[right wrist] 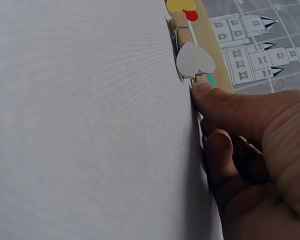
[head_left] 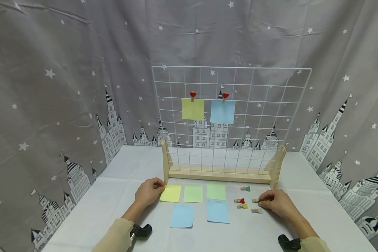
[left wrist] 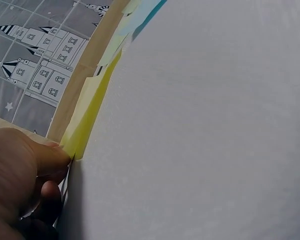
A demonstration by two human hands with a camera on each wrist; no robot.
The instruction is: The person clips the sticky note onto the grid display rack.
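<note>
At its left edge, a yellow sticky note (head_left: 170, 194) on the table is pinched by the fingertips of my left hand (head_left: 148, 192). In the left wrist view the note (left wrist: 86, 117) slants up from the hand. My right hand (head_left: 278, 203) pinches a small wooden clothespin (head_left: 255, 201), its decorated end covered by the fingers. Around that hand lie more clothespins: one with a white heart (right wrist: 195, 60), a red-heart one (head_left: 239, 201), a yellow-heart one (head_left: 242, 206) and a green-heart one (head_left: 245, 188).
Behind the notes stands a white wire grid (head_left: 252, 115) in a wooden base (head_left: 220, 176). Red-heart clips hold a yellow note (head_left: 193, 109) and a blue note (head_left: 222, 112) on it. Two green notes (head_left: 193, 194) and two blue notes (head_left: 182, 216) lie on the table.
</note>
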